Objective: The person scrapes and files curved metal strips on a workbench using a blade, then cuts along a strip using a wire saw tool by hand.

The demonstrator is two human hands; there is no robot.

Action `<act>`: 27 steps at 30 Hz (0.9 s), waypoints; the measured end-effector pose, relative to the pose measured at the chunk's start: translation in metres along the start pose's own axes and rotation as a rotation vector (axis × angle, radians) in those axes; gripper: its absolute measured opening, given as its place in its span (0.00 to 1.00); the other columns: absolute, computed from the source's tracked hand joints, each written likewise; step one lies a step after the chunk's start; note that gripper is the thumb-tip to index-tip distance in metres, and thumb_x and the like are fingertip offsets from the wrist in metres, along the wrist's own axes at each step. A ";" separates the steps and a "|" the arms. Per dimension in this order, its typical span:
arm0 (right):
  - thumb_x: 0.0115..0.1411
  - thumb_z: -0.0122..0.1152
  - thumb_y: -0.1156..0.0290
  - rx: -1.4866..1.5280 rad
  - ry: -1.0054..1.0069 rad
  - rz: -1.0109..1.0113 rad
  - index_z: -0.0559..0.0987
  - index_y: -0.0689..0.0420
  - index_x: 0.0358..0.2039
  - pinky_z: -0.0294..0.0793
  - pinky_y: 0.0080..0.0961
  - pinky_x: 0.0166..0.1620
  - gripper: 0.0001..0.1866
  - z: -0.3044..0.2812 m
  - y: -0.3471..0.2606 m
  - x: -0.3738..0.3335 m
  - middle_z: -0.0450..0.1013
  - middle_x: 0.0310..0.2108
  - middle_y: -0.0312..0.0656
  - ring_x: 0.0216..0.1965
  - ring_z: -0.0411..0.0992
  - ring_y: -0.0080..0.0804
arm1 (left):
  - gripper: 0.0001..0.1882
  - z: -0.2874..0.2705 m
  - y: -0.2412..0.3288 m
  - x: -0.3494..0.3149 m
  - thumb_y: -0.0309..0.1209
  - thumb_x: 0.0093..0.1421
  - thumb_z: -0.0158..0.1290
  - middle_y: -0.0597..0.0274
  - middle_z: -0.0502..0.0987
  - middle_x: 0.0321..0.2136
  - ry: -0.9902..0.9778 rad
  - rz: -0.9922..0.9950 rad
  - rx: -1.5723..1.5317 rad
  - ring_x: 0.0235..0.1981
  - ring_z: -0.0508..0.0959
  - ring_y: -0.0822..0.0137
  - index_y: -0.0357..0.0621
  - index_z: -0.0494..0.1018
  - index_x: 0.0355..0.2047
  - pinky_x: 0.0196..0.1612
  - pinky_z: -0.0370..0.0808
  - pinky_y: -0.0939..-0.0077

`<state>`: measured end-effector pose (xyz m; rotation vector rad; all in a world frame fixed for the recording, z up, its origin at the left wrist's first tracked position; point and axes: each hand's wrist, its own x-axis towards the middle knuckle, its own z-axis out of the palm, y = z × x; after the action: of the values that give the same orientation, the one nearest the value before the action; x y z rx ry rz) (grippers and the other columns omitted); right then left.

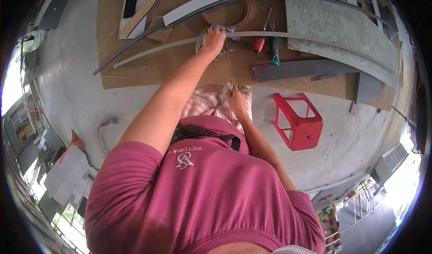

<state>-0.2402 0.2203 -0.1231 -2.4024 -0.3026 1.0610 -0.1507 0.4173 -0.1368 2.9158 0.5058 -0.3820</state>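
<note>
My left hand [214, 38] is closed over a long, thin grey strip [166, 44] that lies across the brown board [175, 76]. A crumpled grey cloth [199, 46] sits under and around that hand. Nearer my body, my right hand [236, 102] is closed on the light-coloured handle end of a thin, straight tool [229, 62]. From there the tool runs away from me to the strip, just right of my left hand. It shows as a narrow line, so its exact kind cannot be made out.
Right of my hands lie a red-handled screwdriver [258, 46] and a tool with a dark and teal handle [275, 51]. Beyond are a brown ring [246, 15], long white strips [202, 6] and a grey panel [333, 24]. A red plastic stool [308, 134] stands on the floor.
</note>
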 end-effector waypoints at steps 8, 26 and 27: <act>0.55 0.42 0.61 0.074 0.124 -0.047 0.67 0.65 0.28 0.65 0.48 0.33 0.17 0.001 0.008 0.005 0.69 0.24 0.60 0.29 0.68 0.58 | 0.10 0.000 0.000 -0.001 0.27 0.52 0.44 0.53 0.69 0.37 0.011 0.021 0.012 0.43 0.69 0.53 0.38 0.71 0.33 0.38 0.74 0.65; 0.56 0.42 0.59 0.060 0.145 -0.023 0.66 0.60 0.31 0.67 0.49 0.33 0.15 0.007 0.009 0.015 0.70 0.26 0.57 0.30 0.68 0.58 | 0.09 0.002 -0.001 -0.006 0.28 0.53 0.42 0.54 0.68 0.37 0.062 0.038 0.010 0.42 0.68 0.55 0.38 0.70 0.31 0.39 0.73 0.67; 0.56 0.42 0.59 0.078 0.227 -0.096 0.66 0.60 0.31 0.67 0.49 0.32 0.15 0.007 0.008 0.013 0.70 0.26 0.58 0.29 0.68 0.58 | 0.09 0.002 -0.001 -0.006 0.28 0.53 0.42 0.54 0.68 0.37 0.069 0.020 -0.020 0.42 0.68 0.55 0.39 0.70 0.31 0.40 0.73 0.67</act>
<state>-0.2364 0.2209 -0.1399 -2.3835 -0.2883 0.7357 -0.1569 0.4159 -0.1368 2.9210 0.4864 -0.2724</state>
